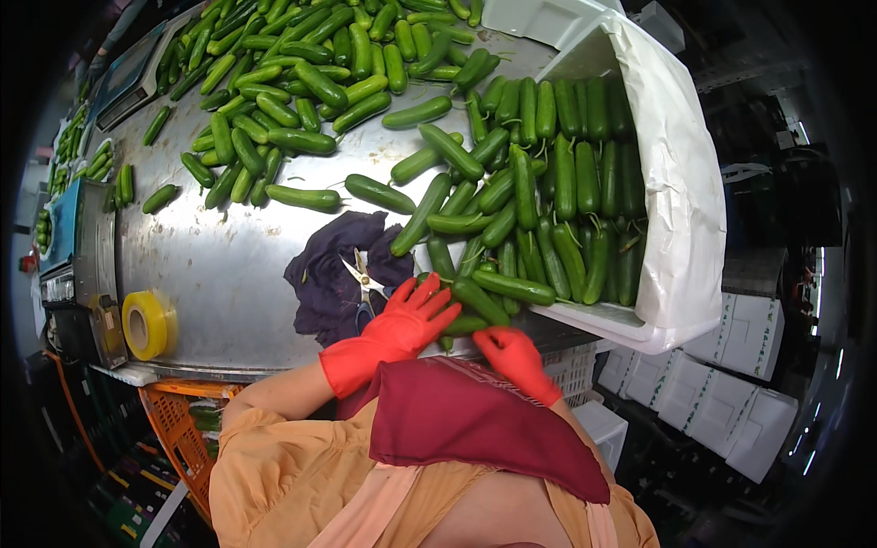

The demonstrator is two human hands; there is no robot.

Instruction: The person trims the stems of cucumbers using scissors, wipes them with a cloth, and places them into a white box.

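Both hands wear red rubber gloves. My left hand [412, 318] lies with fingers spread at the near edge of the cucumbers, its fingertips at a cucumber [479, 301]. Close to its right, my right hand [510, 353] has curled fingers beside the end of another cucumber [464, 325]; whether it grips anything is unclear. Scissors [364, 279] with dark handles rest open on a dark cloth [315, 288] just left of the cucumbers. A white foam box [675, 178], tipped on its side with its opening towards the table, holds stacked rows of cucumbers [565, 175].
A large heap of cucumbers [301, 82] covers the far part of the metal table [219, 274]. Yellow tape [148, 325] stands at the near left corner, by a scale [62, 240]. An orange crate [178, 425] is below; white foam boxes [712, 404] lie at the right.
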